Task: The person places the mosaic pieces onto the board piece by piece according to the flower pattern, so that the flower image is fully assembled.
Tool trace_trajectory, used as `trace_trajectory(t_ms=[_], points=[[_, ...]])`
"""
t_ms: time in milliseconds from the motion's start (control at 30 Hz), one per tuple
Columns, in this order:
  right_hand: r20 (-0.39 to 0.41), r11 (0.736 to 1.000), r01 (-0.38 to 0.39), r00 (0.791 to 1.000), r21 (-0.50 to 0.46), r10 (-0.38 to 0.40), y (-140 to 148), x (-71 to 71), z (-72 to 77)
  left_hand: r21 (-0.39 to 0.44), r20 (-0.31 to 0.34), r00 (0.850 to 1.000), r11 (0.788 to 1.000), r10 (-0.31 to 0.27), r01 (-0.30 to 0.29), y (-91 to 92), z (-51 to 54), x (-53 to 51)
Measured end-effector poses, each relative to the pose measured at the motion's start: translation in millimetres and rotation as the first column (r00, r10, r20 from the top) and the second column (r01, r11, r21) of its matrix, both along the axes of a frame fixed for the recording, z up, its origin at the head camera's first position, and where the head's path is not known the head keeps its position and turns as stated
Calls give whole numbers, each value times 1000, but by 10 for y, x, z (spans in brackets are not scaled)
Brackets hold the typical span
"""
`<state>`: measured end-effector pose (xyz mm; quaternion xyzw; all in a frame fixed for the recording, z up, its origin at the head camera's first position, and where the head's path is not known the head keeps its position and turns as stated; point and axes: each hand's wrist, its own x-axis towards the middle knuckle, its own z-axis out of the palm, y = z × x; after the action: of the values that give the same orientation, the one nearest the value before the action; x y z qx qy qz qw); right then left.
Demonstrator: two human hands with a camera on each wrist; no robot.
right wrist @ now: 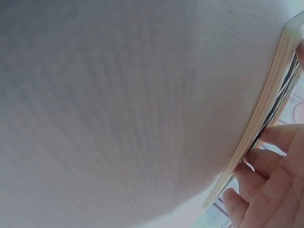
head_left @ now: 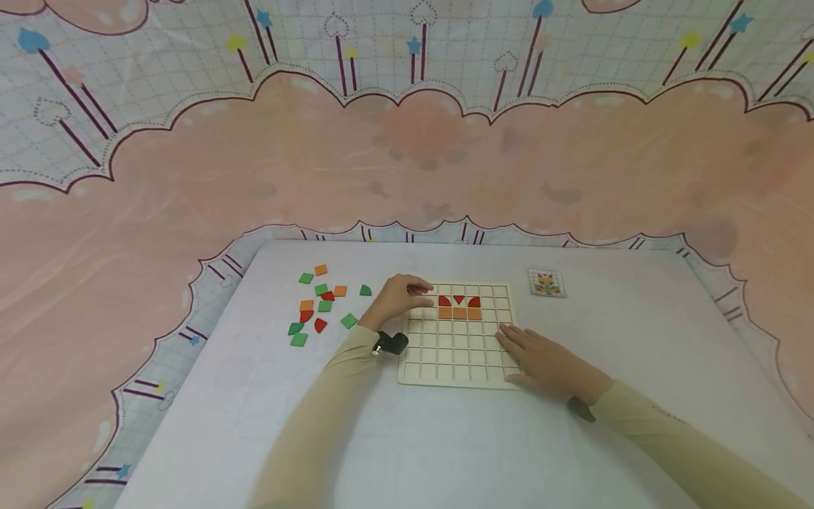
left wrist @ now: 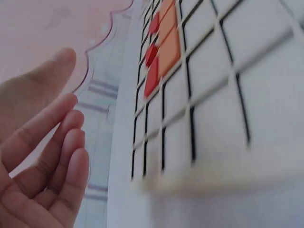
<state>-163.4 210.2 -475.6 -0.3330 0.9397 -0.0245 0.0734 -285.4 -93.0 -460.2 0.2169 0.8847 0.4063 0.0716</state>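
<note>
Two beige sleeves [head_left: 318,433] came in from the near side, each with a dark wrist mount [head_left: 581,409]. The right hand [head_left: 550,359] rested on the right edge of the grid board [head_left: 439,371], its fingers extended and its fingertips touching the edge, grasping nothing. The board lay flat on the white counter [head_left: 445,452], between the two hands, its near edge facing the person roughly squarely. Its columns ran away from the person and its rows crossed from left to right; with the depth foreshortened, it was hard to say which side was longer.

The left hand [head_left: 396,302] hovered by the far left part of the board, fingers loosely bent, released, with nothing between them. Toward the far edge, three orange squares [head_left: 459,314] formed a row running left to right. Just beyond them sat two red quarter-rounds [head_left: 474,302], with a red triangle [head_left: 458,300] between, its tip toward the person.

Green, orange and red loose tiles [head_left: 325,306] lay scattered to the left, variously turned. A small patterned card [head_left: 545,283] lay beyond the board's right side, before a peach cloth [head_left: 318,170].
</note>
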Motion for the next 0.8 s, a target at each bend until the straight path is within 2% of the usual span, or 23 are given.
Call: trace_trajectory(t_ms=[200, 300, 433, 633, 800], points=[[10, 1000, -6, 1000, 0, 6, 3, -3, -21, -16, -27, 998, 998, 64, -64, -474, 111, -102], [0, 1000, -8, 1000, 9, 8, 9, -9, -27, -29, -15, 996, 996, 89, -89, -701, 175, -145], [-21, 1000, -22, 1000, 10, 23, 13, -15, -27, -46, 36, 993, 992, 115, -114, -973, 235, -199], [-12, 1000, -12, 1000, 17, 12, 12, -20, -27, -108, 92, 983, 983, 156, -146, -1244, 287, -275], [-1, 1000, -5, 1000, 24, 5, 13, -26, -42, -175, 137, 974, 972, 180, -155, -1388, 237, -338]])
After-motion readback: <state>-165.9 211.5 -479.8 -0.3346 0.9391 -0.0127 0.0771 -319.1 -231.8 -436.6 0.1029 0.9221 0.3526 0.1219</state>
